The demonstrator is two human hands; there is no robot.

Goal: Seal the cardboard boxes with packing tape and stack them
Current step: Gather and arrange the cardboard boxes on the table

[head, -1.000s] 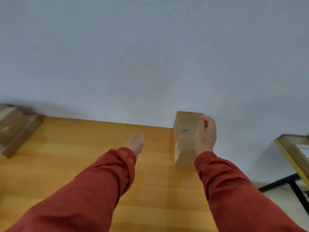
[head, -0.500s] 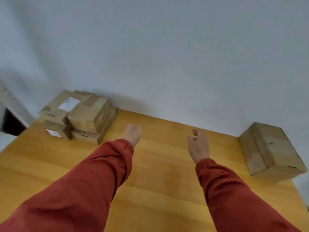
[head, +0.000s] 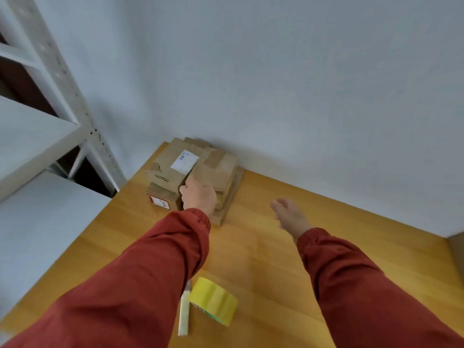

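Note:
Several cardboard boxes are piled at the table's far left corner against the wall. A box with a white label [head: 173, 163] lies on top at the left, and a taped box [head: 216, 169] sits beside it on flatter boxes. My left hand [head: 199, 197] is at the near face of the taped box, thumb by the gap between the two; its fingers are hidden behind the back of the hand. My right hand [head: 288, 214] hovers above the wooden table [head: 263, 259] with relaxed fingers, holding nothing. A yellow tape roll [head: 213, 300] lies near me.
A whitish stick-like tool [head: 183, 313] lies next to the tape roll, partly under my left sleeve. A white metal shelf unit [head: 57, 116] stands left of the table. A corner of another cardboard box [head: 457, 247] shows at the right edge. A grey wall backs the table.
My view has swung left from the box at the right end. My right hand has let go of that box. My left hand has reached out to the pile at the far left corner.

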